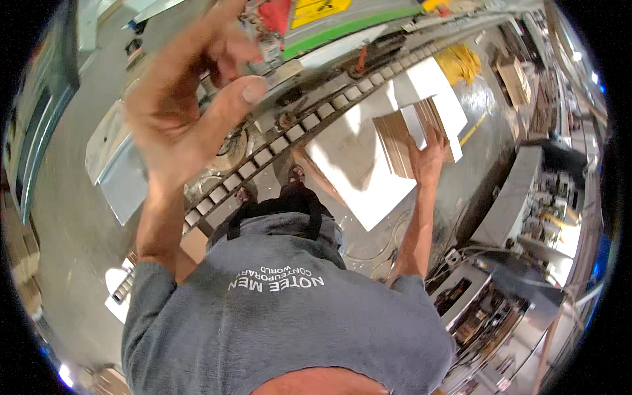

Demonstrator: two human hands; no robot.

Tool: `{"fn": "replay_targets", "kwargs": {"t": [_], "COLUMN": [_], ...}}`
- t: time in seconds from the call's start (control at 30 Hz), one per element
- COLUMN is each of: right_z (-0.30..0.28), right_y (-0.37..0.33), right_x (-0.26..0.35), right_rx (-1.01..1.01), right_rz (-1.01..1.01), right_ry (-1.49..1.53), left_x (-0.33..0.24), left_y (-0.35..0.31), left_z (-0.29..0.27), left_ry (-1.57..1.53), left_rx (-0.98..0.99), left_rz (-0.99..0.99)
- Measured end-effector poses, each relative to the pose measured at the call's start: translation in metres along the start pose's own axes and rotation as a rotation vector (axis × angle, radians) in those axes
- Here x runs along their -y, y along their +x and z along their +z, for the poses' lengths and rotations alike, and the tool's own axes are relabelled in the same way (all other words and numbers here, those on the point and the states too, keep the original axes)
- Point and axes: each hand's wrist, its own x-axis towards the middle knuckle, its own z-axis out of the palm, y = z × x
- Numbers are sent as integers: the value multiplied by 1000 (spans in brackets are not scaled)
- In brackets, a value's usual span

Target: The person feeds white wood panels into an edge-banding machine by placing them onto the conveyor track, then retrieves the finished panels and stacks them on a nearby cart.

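My left hand [191, 108] is raised close to the camera, a little blurred. Its fingers are bent and its thumb stands apart from them, with nothing visible between. Behind it lies a machine with a small metal fitting [271, 51]. My right hand [429, 155] reaches down onto a stack of thin flat pieces with brown edges [394, 141]. Its thumb and fingers straddle a white-faced piece [415, 126] on the stack. This stack rests on a white tabletop [375, 201]; the undersides of the fingers are hidden.
A chain-like conveyor track [296, 131] runs diagonally ahead of my feet. Beyond it is a green machine edge [355, 33]. A yellow cloth [457, 64] lies past the tabletop, near a cardboard box [513, 80]. Grey machinery [510, 197] stands at right, and a grey panel [124, 184] at left.
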Motion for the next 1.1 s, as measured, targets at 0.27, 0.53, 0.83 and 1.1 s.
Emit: {"fn": "replay_targets", "kwargs": {"t": [0.27,0.53,0.83,1.1], "right_z": [40,-60,32,65], "right_y": [3,-26,-63,-69], "right_x": [-57,121,334,401], "right_rx": [195,206,668,1091], "right_rz": [-129,381,376,205], "right_ry": [-126,1111,1957,1828], "left_x": [-60,-24,20,89], "left_y": [14,-57,-139,-173], "left_z": [-38,-85,-85,-170], "left_ry": [241,378,563,867], "left_rx": [337,-396,161,29], "left_rz": [166,-527,-560,-493]}}
